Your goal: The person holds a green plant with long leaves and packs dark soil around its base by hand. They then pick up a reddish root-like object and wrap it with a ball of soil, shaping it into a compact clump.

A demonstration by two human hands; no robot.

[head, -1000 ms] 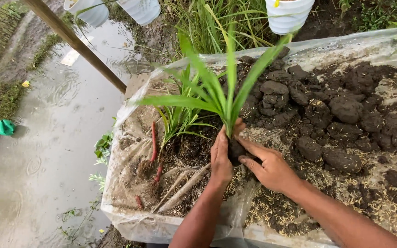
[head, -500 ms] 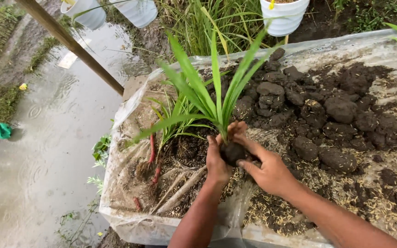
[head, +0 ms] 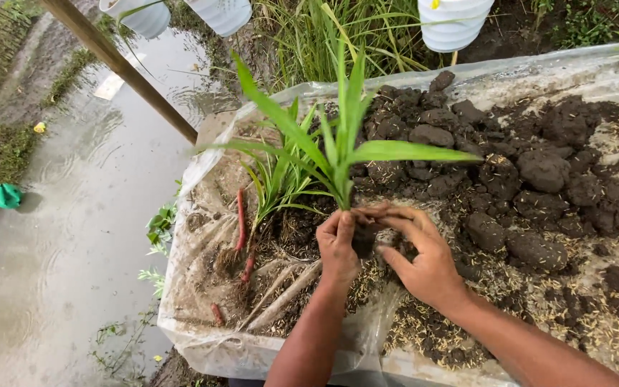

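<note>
Both hands cup the root ball of a young green plant [head: 338,154] near the middle of a plastic-lined work surface [head: 209,337]. Left hand [head: 338,247] is closed round the left side of the dark soil clump [head: 364,240] at the plant's base, fingers pointing far. Right hand [head: 420,258] wraps the right side, fingers curled over the top of the clump and touching the stem base. So both grips are closed on the same clump, hands facing each other, fingertips nearly meeting.

Plant's long axis runs up and slightly far from the clump; the leaves fan out left, right and far above the hands. The clump sits between the palms, just above or resting on the surface; cannot tell which.

Left hand is nearer the second seedling [head: 277,183] lying just left, with reddish roots [head: 240,222] trailing near. Right hand is nearer the pile of dark soil lumps [head: 524,172] spread far right. Rice husk [head: 582,322] litters the near right. White pots [head: 453,21] hang at the far edge; wet ground [head: 73,236] lies to the left with a green object [head: 5,195] on it.
</note>
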